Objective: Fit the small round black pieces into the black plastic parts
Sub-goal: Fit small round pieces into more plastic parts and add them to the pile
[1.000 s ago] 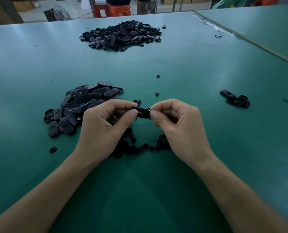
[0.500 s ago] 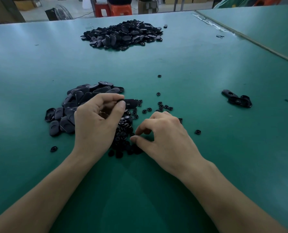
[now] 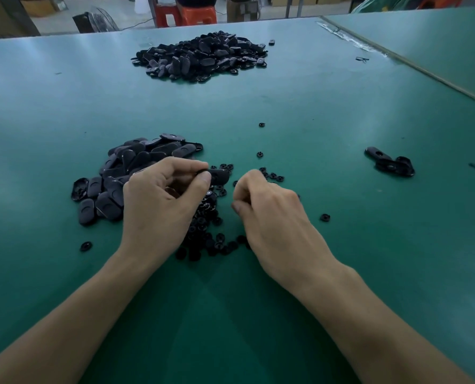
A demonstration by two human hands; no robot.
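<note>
Green surface: left hand still pinches a black part; right hand, released from it, curls over round pieces, contents unseen, probably fetching the next insert.

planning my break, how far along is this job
Early, it seems. Done: perhaps the few parts set aside right. In hand: left hand pinches one part; right hand curls over the round pieces. Left: the near pile; the far pile unclear.

Right hand is off the black plastic part and sits lower, over the loose round pieces, fingers curled inward. The part now rests in the left hand alone, shifted leftward.
</note>
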